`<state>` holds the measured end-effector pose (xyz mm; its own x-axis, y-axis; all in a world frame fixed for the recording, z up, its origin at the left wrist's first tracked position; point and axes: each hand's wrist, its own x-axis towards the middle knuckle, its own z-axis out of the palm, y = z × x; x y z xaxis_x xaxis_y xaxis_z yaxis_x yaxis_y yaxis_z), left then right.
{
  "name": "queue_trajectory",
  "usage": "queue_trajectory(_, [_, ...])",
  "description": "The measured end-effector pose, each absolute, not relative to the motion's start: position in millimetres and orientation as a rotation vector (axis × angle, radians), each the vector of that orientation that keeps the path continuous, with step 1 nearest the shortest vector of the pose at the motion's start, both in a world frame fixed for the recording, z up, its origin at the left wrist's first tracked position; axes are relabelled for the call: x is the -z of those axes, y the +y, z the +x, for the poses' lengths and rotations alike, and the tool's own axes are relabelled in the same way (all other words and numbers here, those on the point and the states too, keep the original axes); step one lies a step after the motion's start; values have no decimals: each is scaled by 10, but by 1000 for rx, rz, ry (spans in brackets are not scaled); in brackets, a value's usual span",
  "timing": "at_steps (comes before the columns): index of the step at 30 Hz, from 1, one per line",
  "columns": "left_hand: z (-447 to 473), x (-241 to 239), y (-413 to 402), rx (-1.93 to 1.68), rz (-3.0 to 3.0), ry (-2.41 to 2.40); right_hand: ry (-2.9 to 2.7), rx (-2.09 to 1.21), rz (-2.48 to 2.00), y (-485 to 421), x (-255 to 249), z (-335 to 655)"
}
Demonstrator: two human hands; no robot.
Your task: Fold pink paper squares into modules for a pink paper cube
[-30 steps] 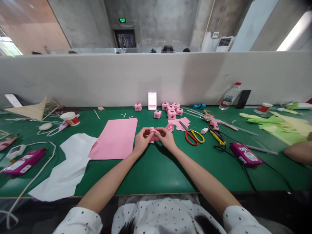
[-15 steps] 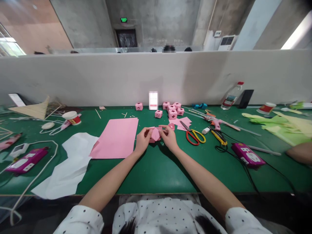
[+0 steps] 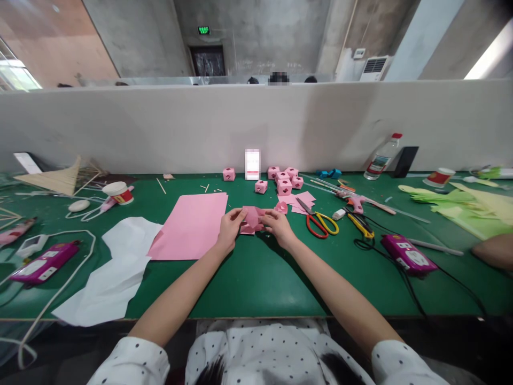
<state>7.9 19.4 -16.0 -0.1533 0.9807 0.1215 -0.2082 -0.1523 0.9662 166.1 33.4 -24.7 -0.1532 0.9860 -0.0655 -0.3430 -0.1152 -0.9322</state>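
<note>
Between my two hands is a piece of folded pink paper [image 3: 251, 218], partly opened out, its flaps standing up. My left hand [image 3: 231, 227] pinches its left side between thumb and fingers. On the other side my right hand [image 3: 278, 224] grips the right edge; the fingertips partly hide it. Just beyond the right hand lie pink paper pieces [image 3: 294, 202] and scissors [image 3: 318, 220] with red and yellow handles. Several finished-looking pink paper cubes [image 3: 284, 186] with dark diamond-shaped openings are grouped farther back. A large pink sheet [image 3: 190, 227] lies left of my left hand.
White crumpled paper [image 3: 114, 270] spreads at the left, near a purple power strip [image 3: 46, 263]. To the right are a yellow cutter [image 3: 360, 225], a pink glue gun [image 3: 356, 203], another purple power strip [image 3: 409, 254] and a water bottle [image 3: 382, 156]. Another person's arm [image 3: 492, 251] rests at the right edge.
The pink paper piece has spread wider between my hands, its flaps now more open. My left hand has shifted slightly left; both hands keep hold of it.
</note>
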Motion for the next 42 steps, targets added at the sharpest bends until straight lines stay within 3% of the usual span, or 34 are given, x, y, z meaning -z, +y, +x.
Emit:
queue_trajectory(9, [78,170,169,-1526,1322,1147,-831,-1641,-834,351,254,1655])
queue_trajectory(27, [82,204,190,-1451,1496,1136,-1018,-1435,-840,374,316,1610])
queue_trajectory(42, [106,234,204,-1386,1121,960,-942,-1312,-958,333,223,1703])
